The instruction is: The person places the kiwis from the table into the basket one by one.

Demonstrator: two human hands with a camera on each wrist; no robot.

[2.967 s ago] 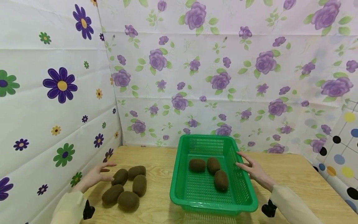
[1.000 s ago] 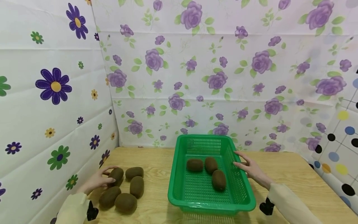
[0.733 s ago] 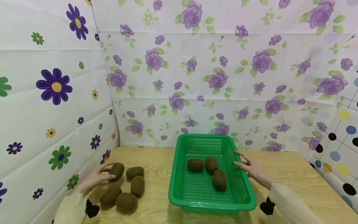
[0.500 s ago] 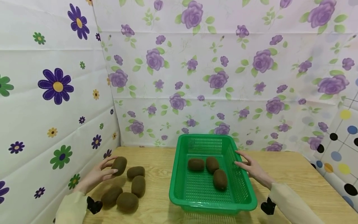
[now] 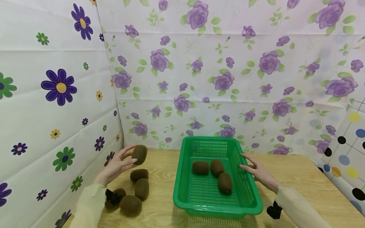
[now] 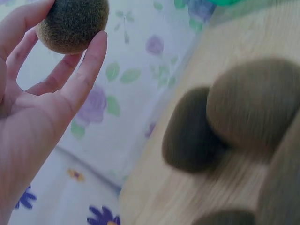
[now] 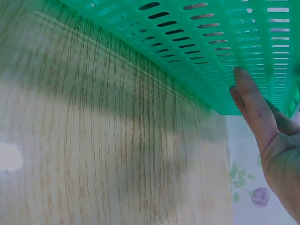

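Observation:
My left hand [image 5: 117,166] pinches a brown fuzzy kiwi [image 5: 139,155] between fingertips and thumb, raised over the far left of the table. The left wrist view shows the held kiwi [image 6: 75,23] at the top. Below the hand lie several more kiwis [image 5: 141,189], one partly covered by the wrist camera. A green plastic basket [image 5: 218,209] stands to the right with three kiwis [image 5: 225,183] inside. My right hand [image 5: 260,174] rests at the basket's right rim with fingers fairly straight; in the right wrist view its fingers [image 7: 255,101] lie against the slotted wall.
The wooden table [image 5: 162,190] meets a floral cloth wall [image 5: 182,79] at the back and a daisy-patterned cloth [image 5: 85,139] on the left. A dotted cloth [image 5: 348,158] hangs at the right. Black cameras sit on both wrists.
My left hand has taken hold of a kiwi from the group, lifted it, and moved it up and to the right. The right hand stays at the basket's rim.

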